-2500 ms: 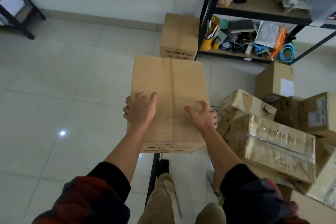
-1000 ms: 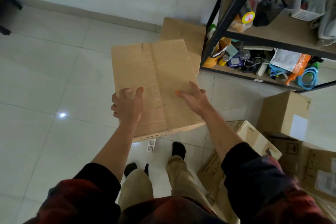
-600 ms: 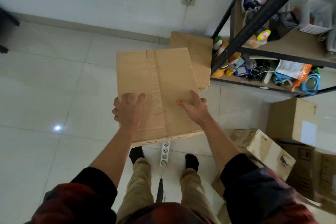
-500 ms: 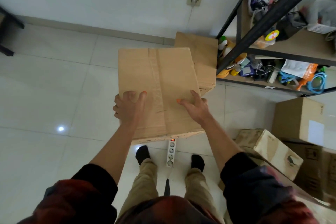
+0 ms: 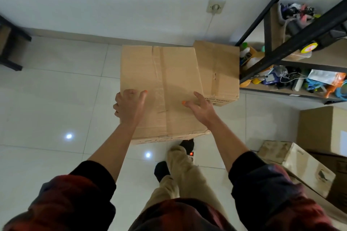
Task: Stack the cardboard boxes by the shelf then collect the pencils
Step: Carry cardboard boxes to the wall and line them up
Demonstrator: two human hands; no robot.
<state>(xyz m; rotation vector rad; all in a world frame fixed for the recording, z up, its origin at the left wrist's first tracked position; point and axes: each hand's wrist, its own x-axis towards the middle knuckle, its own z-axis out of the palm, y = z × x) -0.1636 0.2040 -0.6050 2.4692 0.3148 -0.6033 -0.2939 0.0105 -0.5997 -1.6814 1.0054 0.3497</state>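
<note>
cardboard boxes number five in view: one carried box (image 5: 161,88) held up in front of the person, one floor box (image 5: 219,69) standing against the wall just left of the black shelf (image 5: 293,43), and three more on the floor at right: a plain upright one (image 5: 323,129), a worn tilted one (image 5: 296,163), and a dark one (image 5: 336,167) partly hidden behind it. two hands show. the left hand (image 5: 129,107) curls its fingers round the carried box's left edge, thumb lying on top. the right hand (image 5: 201,108) grips the right edge, thumb spread over the top and fingers wrapped down the side. since half a second ago the carried box has come nearer the floor box, overlapping its left side, and one foot (image 5: 187,144) has stepped forward over the power strip (image 5: 191,155) on the tiles. the carried box is plain brown, sealed with a clear tape seam along its top, lightly creased, with dark print along its near lower face. no pencils can be made out among the shelf clutter.
</note>
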